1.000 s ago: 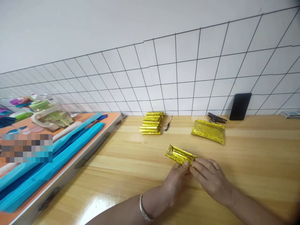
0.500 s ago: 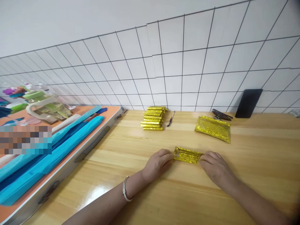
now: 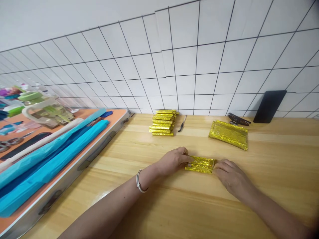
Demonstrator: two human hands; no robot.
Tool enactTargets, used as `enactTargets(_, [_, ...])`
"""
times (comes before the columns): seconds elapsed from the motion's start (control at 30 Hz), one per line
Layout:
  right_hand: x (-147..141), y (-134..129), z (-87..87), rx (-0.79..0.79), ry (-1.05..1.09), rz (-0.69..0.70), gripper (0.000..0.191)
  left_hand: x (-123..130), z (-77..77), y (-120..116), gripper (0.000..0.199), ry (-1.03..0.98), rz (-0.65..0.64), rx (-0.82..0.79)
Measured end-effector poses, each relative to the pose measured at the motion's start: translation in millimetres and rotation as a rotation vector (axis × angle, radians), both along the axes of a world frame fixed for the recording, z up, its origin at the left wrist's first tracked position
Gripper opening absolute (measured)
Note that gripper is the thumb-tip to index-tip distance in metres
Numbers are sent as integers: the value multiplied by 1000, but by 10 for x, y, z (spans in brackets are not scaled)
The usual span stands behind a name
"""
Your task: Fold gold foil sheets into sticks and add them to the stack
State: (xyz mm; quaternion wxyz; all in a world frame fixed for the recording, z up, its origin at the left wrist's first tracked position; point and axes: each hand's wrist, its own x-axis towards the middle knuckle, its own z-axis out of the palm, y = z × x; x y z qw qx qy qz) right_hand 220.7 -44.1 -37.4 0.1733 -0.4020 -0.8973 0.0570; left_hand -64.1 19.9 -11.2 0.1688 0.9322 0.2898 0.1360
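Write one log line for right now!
left hand: at gold foil piece, left end | right hand: its right end | gold strips: stacked near pen

This looks like a small paper-craft corner, set up on a wood-grain worktop (image 3: 159, 212) against a wall (image 3: 184, 83) with a black-lined white tile pattern. Crepe-like blue paper (image 3: 74, 154) and scissors (image 3: 10, 144) lie on an orange-topped table (image 3: 119, 114) at the left, while a stack of gold foil strips (image 3: 162, 123), a gold foil piece (image 3: 200, 165) and a pen (image 3: 182, 124) suggest handicraft. The far left is blurry, so whether this is a home or a little workshop I cannot tell
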Motion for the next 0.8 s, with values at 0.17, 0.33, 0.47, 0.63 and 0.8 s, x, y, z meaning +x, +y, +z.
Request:
enactTargets(0.17, [47,22,-46,68,-85,30,23,38,68,113,14,87,-12,12])
enactTargets(0.33, [111,16,65,166,-194,68,28,-73,66,70,14,61,-8,34])
enactTargets(0.47, [151,59,99,186,-237,74,28,-104,26,33,20,18,-27,95])
enactTargets(0.63, [85,85,112,164,-188,7,28,-41,-17,101,18,-24,-74,81])
enactTargets(0.8, [-164,-5,262,101,-131,-53,34,34,-38,48,12,2,-67,155])
